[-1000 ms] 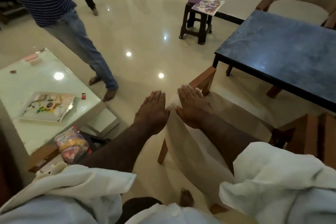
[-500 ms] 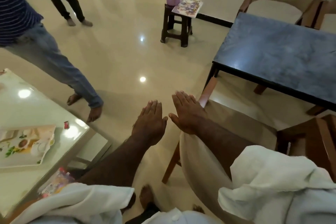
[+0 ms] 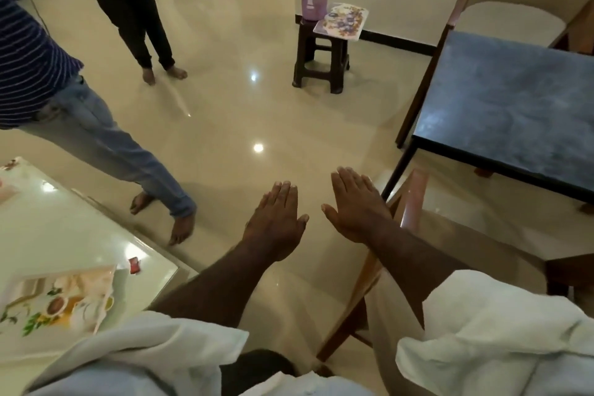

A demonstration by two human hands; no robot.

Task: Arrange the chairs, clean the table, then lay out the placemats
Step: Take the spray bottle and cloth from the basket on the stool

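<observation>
A: Start at the left. What is there?

B: A pale, glossy low table (image 3: 64, 228) with a printed mat (image 3: 58, 302) lying flat on it. It may be a tray; I cannot tell. A person in jeans (image 3: 106, 145) stands barefoot just beside that table.

A: And the hands?

B: The left hand (image 3: 276, 225) and the right hand (image 3: 356, 206) are both held out flat, fingers straight, holding nothing. The left is over bare floor. The right is just beside the wooden frame of the near chair (image 3: 409, 199); I cannot tell whether it touches.

A: Where does that chair stand?

B: At the near corner of the dark table (image 3: 508, 106), angled rather than tucked in. A far chair (image 3: 514, 10) sits at the table's far end, near the wall.

A: What could go wrong?

B: I judge the chair step is in hand. A push on one side only could swing the frame into the table's leg. Dragging it leftward could catch those bare feet. The glossy floor may let it slide too far.

A: Any containers?

B: One, a purple tub (image 3: 314, 5) on the stool (image 3: 321, 55), beside a floral mat (image 3: 342, 21) that overhangs the edge. Something dark pokes out of the tub, but its contents are hidden.
</observation>
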